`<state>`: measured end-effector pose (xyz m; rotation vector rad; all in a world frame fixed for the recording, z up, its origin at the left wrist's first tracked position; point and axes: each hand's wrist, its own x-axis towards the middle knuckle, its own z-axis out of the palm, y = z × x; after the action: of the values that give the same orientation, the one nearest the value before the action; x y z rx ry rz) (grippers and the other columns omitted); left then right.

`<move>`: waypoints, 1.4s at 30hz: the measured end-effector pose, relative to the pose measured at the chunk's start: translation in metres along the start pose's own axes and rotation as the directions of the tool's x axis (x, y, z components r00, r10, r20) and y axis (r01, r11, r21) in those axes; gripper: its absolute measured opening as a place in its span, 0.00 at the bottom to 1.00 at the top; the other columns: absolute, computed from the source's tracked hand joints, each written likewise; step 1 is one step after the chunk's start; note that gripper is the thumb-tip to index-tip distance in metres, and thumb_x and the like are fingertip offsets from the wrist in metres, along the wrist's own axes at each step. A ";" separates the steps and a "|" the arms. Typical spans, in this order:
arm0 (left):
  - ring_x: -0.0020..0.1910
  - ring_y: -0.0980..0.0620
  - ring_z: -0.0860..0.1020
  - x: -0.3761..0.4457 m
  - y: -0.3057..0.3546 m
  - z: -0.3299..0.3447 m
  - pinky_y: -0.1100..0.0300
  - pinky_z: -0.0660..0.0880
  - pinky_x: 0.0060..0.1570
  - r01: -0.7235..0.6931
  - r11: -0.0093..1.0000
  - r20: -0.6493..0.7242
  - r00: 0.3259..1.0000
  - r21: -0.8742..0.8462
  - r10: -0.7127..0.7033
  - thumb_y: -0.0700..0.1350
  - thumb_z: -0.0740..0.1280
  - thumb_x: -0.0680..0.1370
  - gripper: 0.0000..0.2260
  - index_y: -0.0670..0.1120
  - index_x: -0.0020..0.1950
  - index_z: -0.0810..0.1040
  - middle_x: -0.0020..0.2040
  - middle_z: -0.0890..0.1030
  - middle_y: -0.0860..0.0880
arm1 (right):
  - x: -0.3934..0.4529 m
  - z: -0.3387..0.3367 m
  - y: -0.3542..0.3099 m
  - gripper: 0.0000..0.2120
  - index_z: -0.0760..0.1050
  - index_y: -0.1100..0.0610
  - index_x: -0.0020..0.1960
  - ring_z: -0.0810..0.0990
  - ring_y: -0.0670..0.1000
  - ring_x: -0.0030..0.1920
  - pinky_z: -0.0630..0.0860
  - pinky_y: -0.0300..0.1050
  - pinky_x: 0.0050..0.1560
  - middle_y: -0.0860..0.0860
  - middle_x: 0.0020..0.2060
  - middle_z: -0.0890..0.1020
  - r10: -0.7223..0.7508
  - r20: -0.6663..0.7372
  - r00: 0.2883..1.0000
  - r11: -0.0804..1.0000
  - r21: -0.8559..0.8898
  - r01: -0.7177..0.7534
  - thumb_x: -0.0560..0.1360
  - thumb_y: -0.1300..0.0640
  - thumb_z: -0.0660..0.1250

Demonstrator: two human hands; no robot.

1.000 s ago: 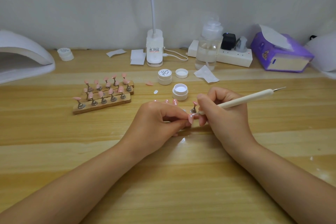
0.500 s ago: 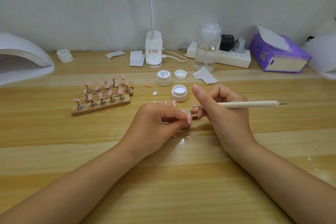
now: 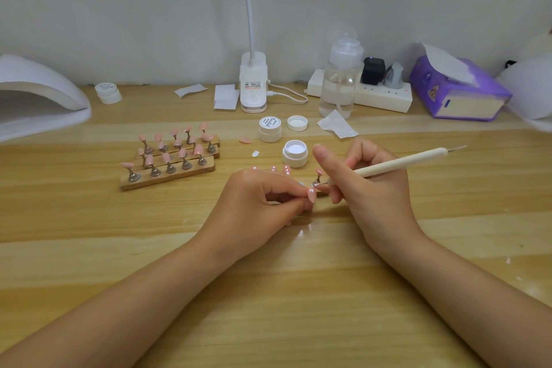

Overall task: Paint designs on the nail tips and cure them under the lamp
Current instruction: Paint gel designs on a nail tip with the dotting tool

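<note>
My left hand (image 3: 257, 203) pinches a pink nail tip (image 3: 311, 195) at mid-table, just in front of a wooden holder strip that it mostly hides. My right hand (image 3: 370, 185) grips a white dotting pen (image 3: 403, 163), its working end down at the metal stand (image 3: 317, 181) by the pinched tip and its far needle end pointing right and up. An open white gel pot (image 3: 295, 153) sits just behind the hands. Three wooden strips of pink nail tips on stands (image 3: 170, 158) lie to the left. The white curing lamp (image 3: 38, 98) stands at the far left.
A closed gel pot (image 3: 270, 128) and loose lid (image 3: 297, 123) sit behind the open pot. A desk lamp base (image 3: 253, 84), clear pump bottle (image 3: 340, 81), power strip (image 3: 379, 95) and purple tissue box (image 3: 460, 89) line the back. A loose pink tip (image 3: 245, 140) lies on the table.
The pen's far end dipped to level half a second ago and has tilted up again. My right index finger is now raised. My left hand kept its pinch in place.
</note>
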<state>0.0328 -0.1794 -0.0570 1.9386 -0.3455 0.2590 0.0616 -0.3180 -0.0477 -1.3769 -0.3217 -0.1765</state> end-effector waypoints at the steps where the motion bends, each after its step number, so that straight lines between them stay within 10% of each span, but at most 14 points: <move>1: 0.29 0.65 0.76 0.000 0.000 0.000 0.69 0.75 0.33 -0.003 1.000 -0.001 1.000 0.004 0.003 0.34 0.72 0.69 0.10 0.51 0.37 0.82 0.29 0.80 0.60 | 0.000 0.000 0.001 0.19 0.62 0.55 0.26 0.70 0.42 0.19 0.72 0.32 0.29 0.47 0.16 0.69 -0.010 -0.002 1.000 1.000 -0.002 0.010 0.65 0.54 0.71; 15: 0.30 0.68 0.75 0.001 -0.001 0.000 0.74 0.71 0.35 -0.084 0.994 0.000 0.996 0.074 0.085 0.31 0.71 0.68 0.11 0.48 0.41 0.83 0.32 0.80 0.59 | 0.000 -0.004 0.005 0.21 0.60 0.53 0.25 0.66 0.44 0.20 0.65 0.34 0.24 0.53 0.18 0.66 -0.031 0.015 0.999 0.982 -0.184 0.033 0.66 0.71 0.66; 42: 0.29 0.68 0.75 0.001 -0.002 -0.001 0.75 0.69 0.36 -0.095 0.990 0.012 0.996 0.101 0.094 0.32 0.72 0.69 0.11 0.49 0.41 0.82 0.33 0.80 0.58 | 0.002 -0.001 0.008 0.11 0.62 0.57 0.25 0.64 0.51 0.25 0.63 0.40 0.26 0.59 0.22 0.64 -0.001 -0.003 1.000 0.958 -0.288 0.000 0.61 0.62 0.64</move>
<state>0.0341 -0.1777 -0.0584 2.0264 -0.4371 0.3368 0.0656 -0.3179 -0.0547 -1.6646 -0.3012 -0.2327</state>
